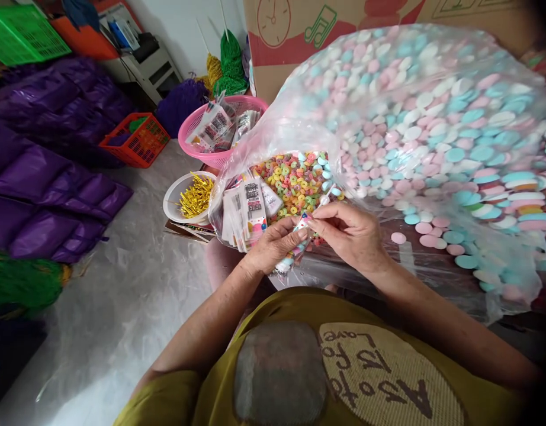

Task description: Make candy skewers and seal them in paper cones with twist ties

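A small clear packet of pastel candies (289, 259) hangs from my left hand (279, 239), which is closed around its upper part. My right hand (350, 234) pinches at the packet's printed top edge, and a thin white stick pokes up by its fingertips. Just beyond my hands lie ring-shaped candies (286, 177) in red, yellow and green, with some pale blue discs at their right side. Left of them is a stack of printed cards or packets (250, 207). My fingers hide part of the packet's top.
A large clear plastic bag (415, 112) bulges with pink, blue and white discs, some spilled near its front. To the left are a white bowl (170, 198) of gold ties, a pink basket (184, 133) of printed packets, an orange crate (140, 142) and purple bundles (55, 183).
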Tool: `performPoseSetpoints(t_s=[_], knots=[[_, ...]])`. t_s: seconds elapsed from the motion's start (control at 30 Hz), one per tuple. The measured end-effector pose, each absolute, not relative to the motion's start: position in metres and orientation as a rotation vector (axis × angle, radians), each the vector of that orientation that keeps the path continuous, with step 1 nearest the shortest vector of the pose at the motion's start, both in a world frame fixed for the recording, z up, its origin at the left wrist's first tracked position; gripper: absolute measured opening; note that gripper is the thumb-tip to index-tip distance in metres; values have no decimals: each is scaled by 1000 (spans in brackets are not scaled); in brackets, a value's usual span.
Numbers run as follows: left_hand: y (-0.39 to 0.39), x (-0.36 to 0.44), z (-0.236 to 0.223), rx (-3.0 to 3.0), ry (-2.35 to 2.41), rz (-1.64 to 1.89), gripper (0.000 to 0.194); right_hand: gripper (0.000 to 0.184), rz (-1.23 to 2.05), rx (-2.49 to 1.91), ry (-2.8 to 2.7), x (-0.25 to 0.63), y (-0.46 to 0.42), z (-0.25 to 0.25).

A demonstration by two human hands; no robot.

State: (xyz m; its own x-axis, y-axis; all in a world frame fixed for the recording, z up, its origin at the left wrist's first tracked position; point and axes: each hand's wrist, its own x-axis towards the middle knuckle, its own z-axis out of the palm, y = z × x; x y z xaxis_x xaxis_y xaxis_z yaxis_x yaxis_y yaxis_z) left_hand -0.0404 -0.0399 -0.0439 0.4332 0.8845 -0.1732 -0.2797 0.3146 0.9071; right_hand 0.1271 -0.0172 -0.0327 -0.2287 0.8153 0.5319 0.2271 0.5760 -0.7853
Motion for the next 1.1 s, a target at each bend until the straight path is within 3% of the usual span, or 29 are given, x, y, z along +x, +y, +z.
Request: performPoseSetpoints(t_s=[0.17,0.27,0.37,0.63,0.77,0.83,0.9,1.0,1.1], knots=[[-40,-45,-40,945,811,914,31,10,797,-761,-1398,147,-4,-9],[-41,-47,-39,943,746,929,35,8,770,-794,-1616,155,-9,-5],[-39,-48,-41,965,676,980,34,18,734,-847,-1937,151,-21,-11],[-32,-48,-40,1132,628,941,30,15,324,-677,-2283,150,-17,-11],[-33,-48,-42,1171,683,1053,30,13,101,-820,-2044,161,-23,-3],[-34,-48,-43,1224,700,1081,31,9,211,-953,-1803,165,-25,0],[-35,-49,-41,1331,734,1061,33,4,526,-1017,-1715,167,-23,0],[-34,-49,-35,1597,843,1031,34,15,1070,-988,-1774,163,-20,-1],[-33,-50,-31,1969,974,1028,33,19,1318,-1043,-1755,153,-19,-4]])
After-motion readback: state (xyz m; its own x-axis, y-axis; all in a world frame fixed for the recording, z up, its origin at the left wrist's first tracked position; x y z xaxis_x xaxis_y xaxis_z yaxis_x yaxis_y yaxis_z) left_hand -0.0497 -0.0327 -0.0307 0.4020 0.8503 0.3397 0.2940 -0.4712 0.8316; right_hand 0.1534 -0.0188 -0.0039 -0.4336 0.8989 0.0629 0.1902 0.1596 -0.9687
